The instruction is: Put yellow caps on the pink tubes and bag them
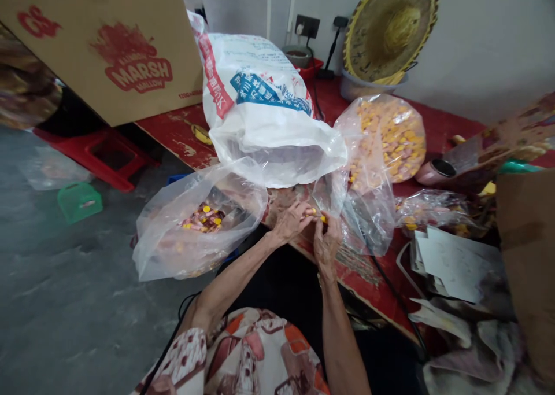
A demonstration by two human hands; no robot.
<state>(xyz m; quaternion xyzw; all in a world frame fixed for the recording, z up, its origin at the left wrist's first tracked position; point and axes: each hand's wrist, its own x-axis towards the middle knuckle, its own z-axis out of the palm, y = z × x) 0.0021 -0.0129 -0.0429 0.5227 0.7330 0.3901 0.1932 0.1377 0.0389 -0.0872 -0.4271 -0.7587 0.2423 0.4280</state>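
Observation:
My left hand (291, 222) reaches over the red tabletop, its fingers pinched on a small yellow-ended piece (309, 212). Close beside it on the right, my right hand (328, 242) pinches a small yellow piece (323, 218) between thumb and fingers. What kind of pieces they are is too small to tell. To the left, an open clear plastic bag (160, 233) holds many small pink, brown and yellow pieces. A large white printed sack (277, 135) lies just beyond my hands, mouth toward me. On the right, a full clear bag (396, 137) contains pink pieces with yellow ends.
The worn red table (173, 132) runs along the wall. A cardboard box (130, 54) stands at the back left above a red stool (102, 152). A straw hat (390, 28) leans at the back. Papers (459, 262) and another cardboard box (526, 256) are at the right.

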